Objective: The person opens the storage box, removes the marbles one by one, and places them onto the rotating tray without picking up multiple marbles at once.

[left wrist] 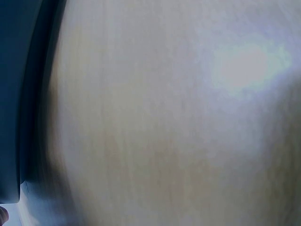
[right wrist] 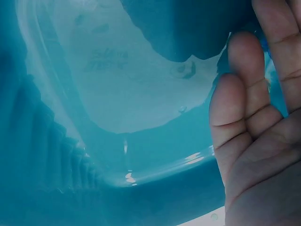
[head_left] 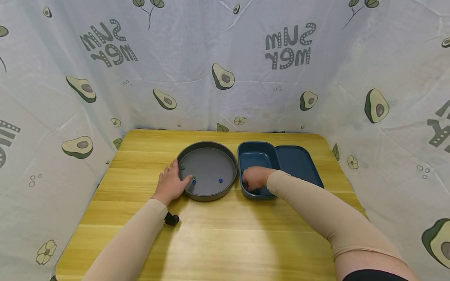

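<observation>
A round dark grey pan [head_left: 207, 168] sits mid-table with several marbles in it: a green marble [head_left: 182, 168] by its left wall, a blue marble [head_left: 220, 180] at right, and others near the left thumb. My left hand [head_left: 171, 183] rests on the pan's left rim, fingers spread, thumb over the inside. The pan's side [left wrist: 19, 94] fills the left wrist view's edge. My right hand [head_left: 256, 177] reaches down into a blue rectangular box [head_left: 258, 146], fingers bent. A bright blue spot shows behind those fingers [right wrist: 247, 66]; whether they hold anything is hidden.
A flat blue lid [head_left: 297, 160] lies right of the box, against its side. Both containers stand close together on a wooden table [head_left: 218, 242]. A printed curtain [head_left: 197, 50] hangs behind and at both sides. A black wrist device [head_left: 172, 219] juts from the left wrist.
</observation>
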Demonstrator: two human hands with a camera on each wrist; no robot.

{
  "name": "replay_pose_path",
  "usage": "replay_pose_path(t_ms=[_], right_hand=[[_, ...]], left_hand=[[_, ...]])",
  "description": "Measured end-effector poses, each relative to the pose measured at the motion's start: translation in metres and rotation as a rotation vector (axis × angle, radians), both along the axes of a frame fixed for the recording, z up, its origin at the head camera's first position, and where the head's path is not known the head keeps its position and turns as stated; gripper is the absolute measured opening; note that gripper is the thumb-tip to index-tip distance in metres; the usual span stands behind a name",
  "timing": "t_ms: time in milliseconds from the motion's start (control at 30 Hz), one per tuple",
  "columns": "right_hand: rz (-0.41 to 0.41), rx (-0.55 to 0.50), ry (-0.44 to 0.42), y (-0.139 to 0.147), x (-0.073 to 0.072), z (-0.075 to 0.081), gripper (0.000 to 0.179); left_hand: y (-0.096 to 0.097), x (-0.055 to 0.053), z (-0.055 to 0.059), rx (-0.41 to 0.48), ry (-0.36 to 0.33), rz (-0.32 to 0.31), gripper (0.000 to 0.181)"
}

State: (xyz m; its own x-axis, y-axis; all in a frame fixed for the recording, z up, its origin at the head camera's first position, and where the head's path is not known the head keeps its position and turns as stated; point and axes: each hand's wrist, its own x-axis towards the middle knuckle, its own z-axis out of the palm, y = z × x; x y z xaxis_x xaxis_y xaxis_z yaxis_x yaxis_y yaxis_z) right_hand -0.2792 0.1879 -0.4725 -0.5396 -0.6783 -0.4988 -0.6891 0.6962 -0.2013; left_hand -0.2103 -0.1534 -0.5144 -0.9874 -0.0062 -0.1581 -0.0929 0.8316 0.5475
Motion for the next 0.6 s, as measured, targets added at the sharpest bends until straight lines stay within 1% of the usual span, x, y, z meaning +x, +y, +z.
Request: replay_pose_path(t_ms=[100,267,467,600], right_hand=[[-0.002,-0.006,-0.009,0.001,-0.002,-0.001,0.046],[-0.004,-0.017,-0.018,0.005,-0.006,-0.003,0.036],[-0.038,-0.033,-0.036,0.008,-0.009,0.004,0.017],[-0.062,-0.051,-0.037,0.010,-0.012,0.009,0.009]], left_hand=[[0.000,0.000,0.000,-0.004,0.003,-0.003,0.100],[0.000,-0.001,-0.001,-0.005,0.008,-0.004,0.100],[0.000,-0.001,-0.001,-0.005,0.009,-0.004,0.101],[-0.001,-0.001,-0.001,-0.010,0.009,-0.004,0.101]])
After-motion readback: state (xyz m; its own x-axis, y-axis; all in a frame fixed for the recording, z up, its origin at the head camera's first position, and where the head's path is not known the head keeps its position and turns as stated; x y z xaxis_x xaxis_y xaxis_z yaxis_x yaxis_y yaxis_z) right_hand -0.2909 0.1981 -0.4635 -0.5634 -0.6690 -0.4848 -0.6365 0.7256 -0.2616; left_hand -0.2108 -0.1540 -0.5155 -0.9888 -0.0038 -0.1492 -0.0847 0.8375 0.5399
